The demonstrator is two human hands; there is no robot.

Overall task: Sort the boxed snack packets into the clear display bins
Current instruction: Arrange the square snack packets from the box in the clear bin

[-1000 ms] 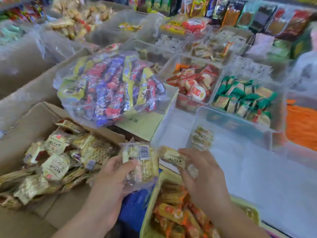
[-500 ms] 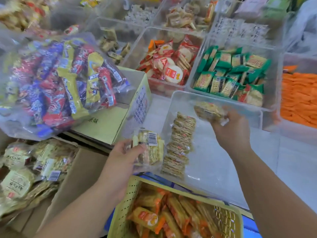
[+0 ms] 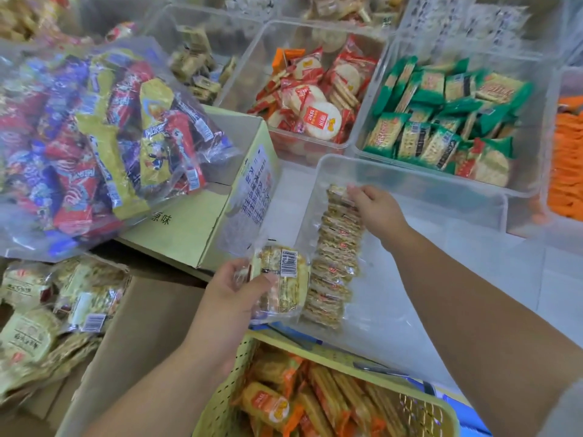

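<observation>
Reaches with the right hand (image 3: 377, 209) into the near clear plastic display bin (image 3: 426, 272), fingers (image 3: 355, 193) curled down and pinching the small beige clear-wrapped snack packet (image 3: 337, 193) at the far end of a row of like packets (image 3: 336, 266). Row standing on edge along the bin's left wall, packet against packet, from the near corner toward the far one. Holds in the left hand (image 3: 232, 299), just outside the bin's near left corner, a clear outer bag of the same beige snacks (image 3: 284, 279), barcode label facing up; thumb laid across the bag's left edge, other fingers hidden beneath it. Left of that hand, an open brown cardboard box (image 3: 151, 326) with more beige snack packs (image 3: 28, 335) heaped at its left side. Behind the box, a pale green carton (image 3: 189, 234) with a big clear bag of red, blue and yellow wrappers (image 3: 94, 137) lying on top. Beyond the near bin, side by side, a second clear bin (image 3: 252, 61) of red-and-white round cracker packets (image 3: 318, 115) and a third clear bin (image 3: 473, 53) of green-wrapped cracker packets (image 3: 441, 127); orange packets (image 3: 564, 171) at the right edge. Nearest the camera, a yellow perforated plastic basket (image 3: 236, 367) of orange-wrapped packets (image 3: 271, 405), its far rim just beside the near bin's front edge.
</observation>
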